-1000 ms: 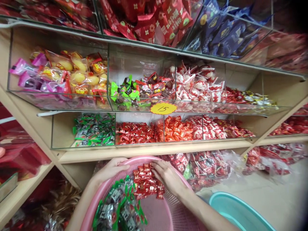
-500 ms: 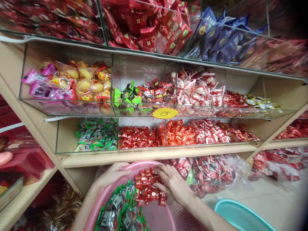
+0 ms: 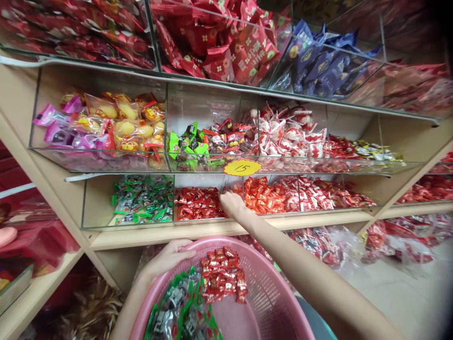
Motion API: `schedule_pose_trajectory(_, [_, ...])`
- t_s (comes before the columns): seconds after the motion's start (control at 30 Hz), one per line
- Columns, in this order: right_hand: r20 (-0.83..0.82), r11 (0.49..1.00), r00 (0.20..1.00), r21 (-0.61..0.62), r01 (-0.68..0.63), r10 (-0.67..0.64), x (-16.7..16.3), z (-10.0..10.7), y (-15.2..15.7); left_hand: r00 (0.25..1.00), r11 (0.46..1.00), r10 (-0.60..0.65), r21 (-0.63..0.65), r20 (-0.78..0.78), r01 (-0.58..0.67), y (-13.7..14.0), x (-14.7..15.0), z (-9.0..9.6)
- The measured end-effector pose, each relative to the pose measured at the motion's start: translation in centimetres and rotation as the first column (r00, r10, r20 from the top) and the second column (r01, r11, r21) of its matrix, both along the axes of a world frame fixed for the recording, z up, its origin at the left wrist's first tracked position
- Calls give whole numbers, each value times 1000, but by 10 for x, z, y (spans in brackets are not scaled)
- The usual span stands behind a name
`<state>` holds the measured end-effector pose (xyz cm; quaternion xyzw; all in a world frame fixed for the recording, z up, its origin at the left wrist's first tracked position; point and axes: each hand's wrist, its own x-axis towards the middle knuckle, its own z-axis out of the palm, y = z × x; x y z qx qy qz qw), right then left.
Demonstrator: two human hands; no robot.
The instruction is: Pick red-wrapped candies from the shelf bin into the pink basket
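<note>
A pink plastic basket (image 3: 283, 288) is held at its left rim by my left hand (image 3: 170, 257), fingers over the edge. Inside it, green-and-clear wrapped candies (image 3: 180, 302) lie to the left and a cluster of red wrapped candies (image 3: 224, 274) to the right, with bare basket floor below them. My right hand (image 3: 232, 205) is at the front of the lower shelf, over the right part of the bin of red wrapped candies (image 3: 196, 202). Its fingers look curled in; their tips and anything in them are hidden.
Clear dividers split the shelves; a clear front panel (image 3: 141, 163) carries a yellow price tag (image 3: 242, 167). Orange wrapped candies (image 3: 264, 196) lie right of my right hand, green ones (image 3: 141, 198) further left. Bagged candies (image 3: 318, 245) lie under the shelf. A teal tub (image 3: 316, 321) stands behind the basket.
My right hand has left the red candies in the basket and moved up and forward to the lower shelf's red candy bin. The left hand stays on the rim.
</note>
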<state>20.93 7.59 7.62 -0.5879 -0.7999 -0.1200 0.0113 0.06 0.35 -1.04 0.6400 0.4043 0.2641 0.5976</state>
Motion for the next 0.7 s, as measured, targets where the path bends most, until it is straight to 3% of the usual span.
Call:
schedule_pose_trajectory(0.1, [1,997,999,-53,53,-53,-5,-9,17,1000,1000,-10,2,2,10,1,-1,-2])
schedule_pose_trajectory(0.27, [-19,995,997,-78,69,-71,-7,-14,15,999,999,-23,28,25,23,3,0,-5])
schedule_pose_trajectory(0.57, [-143,993,983,-4,117,-116,1,15,-13,998,1000,-24,-7,53,24,1,2,1])
schedule_pose_trajectory(0.63, [-294,995,953,48,87,-70,6,17,-33,998,1000,-17,-21,54,18,0,1,2])
schedule_pose_trajectory(0.67, [-427,996,904,72,54,-18,9,15,-46,999,1000,-15,-21,51,16,0,1,2])
schedule_pose_trajectory(0.7, [-595,997,802,82,6,44,12,12,-58,999,1000,-14,-18,43,15,0,1,2])
